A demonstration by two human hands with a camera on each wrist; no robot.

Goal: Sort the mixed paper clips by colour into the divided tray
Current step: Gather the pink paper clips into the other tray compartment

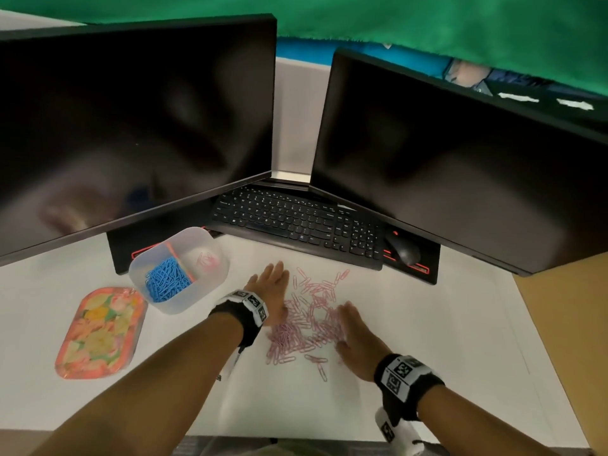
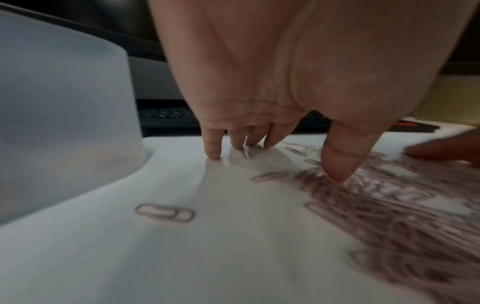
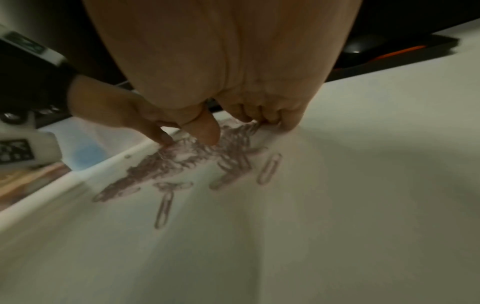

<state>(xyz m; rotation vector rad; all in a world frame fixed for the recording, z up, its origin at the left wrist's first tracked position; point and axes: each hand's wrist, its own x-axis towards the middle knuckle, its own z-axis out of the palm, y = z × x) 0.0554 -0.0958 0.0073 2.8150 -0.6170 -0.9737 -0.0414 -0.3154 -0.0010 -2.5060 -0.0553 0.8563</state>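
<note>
While both grips lie flat and empty, left hand (image 1: 271, 292) and right hand (image 1: 357, 340) flank pink clips (image 1: 309, 319).

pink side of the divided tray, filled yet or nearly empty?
Nearly empty. In the head view the pink compartment of the divided tray holds only a few clips, while most pink paper clips lie spread on the desk.

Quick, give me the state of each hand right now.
Left hand: open, fingers straight, holding nothing, at the left edge of the loose pile of pink wire paper clips.
Right hand: open, holding nothing, at the pile's right edge.
</note>
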